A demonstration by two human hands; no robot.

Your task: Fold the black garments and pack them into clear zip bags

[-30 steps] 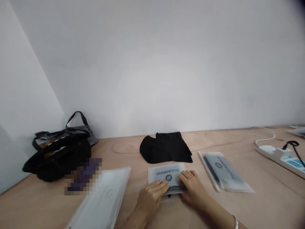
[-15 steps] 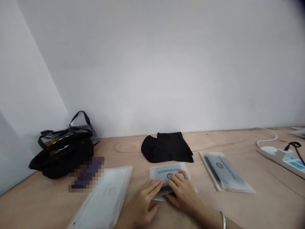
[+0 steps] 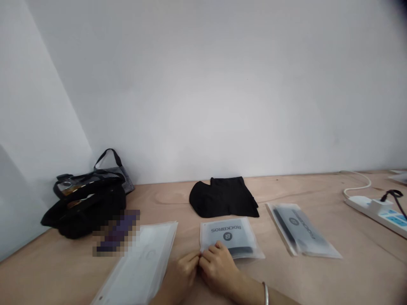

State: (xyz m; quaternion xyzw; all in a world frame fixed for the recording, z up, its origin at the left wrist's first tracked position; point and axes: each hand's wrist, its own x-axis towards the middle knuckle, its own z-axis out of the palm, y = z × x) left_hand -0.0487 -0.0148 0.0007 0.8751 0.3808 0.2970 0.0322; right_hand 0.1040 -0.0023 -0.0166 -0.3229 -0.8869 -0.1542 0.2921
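In front of me a frosted plastic bag (image 3: 241, 232) printed ROCKBROS lies flat, its lettering turned upside down. A dark folded item shows through as a black band along its near side. My left hand (image 3: 187, 267) is closed in a pinch at the bag's near left corner. Right beside it, my right hand (image 3: 218, 264), a silver bangle on the wrist, has its fingers curled on the same corner and near edge. The fingers of both hands meet there and hide that corner.
Behind the bag lies a folded black cloth (image 3: 225, 197). A filled ROCKBROS bag (image 3: 300, 231) is at right, with a power strip (image 3: 378, 214) beyond. Flat frosted bags (image 3: 140, 258) lie at left, near a pixelated patch (image 3: 117, 233) and a black tote (image 3: 92, 207).
Both hands have moved from across the bag's near part to its near left corner, uncovering the logo and black band. The fingers have gone from flat to curled and pinching.
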